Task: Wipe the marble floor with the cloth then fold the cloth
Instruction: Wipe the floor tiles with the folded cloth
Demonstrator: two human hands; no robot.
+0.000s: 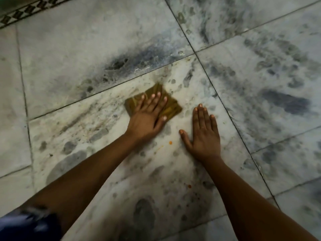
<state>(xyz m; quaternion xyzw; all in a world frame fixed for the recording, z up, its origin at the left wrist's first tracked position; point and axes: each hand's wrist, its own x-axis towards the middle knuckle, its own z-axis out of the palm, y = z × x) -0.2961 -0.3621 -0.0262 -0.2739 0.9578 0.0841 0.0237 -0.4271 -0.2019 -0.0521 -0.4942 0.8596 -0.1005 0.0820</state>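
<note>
An olive-yellow cloth [172, 108], folded into a small square, lies on the white and grey marble floor [86, 49] near the middle of the view. My left hand [147, 117] presses flat on top of it with the fingers spread, covering most of it. My right hand [204, 134] rests palm down on the bare floor just to the right of the cloth, fingers together, holding nothing. Brownish smears streak the tile to the left of the cloth.
Small orange spots [170, 142] mark the tile between my two wrists, with more reddish specks [189, 186] nearer to me. Dark grout lines cross the floor. A patterned black-and-white border strip [26, 12] runs along the top left corner.
</note>
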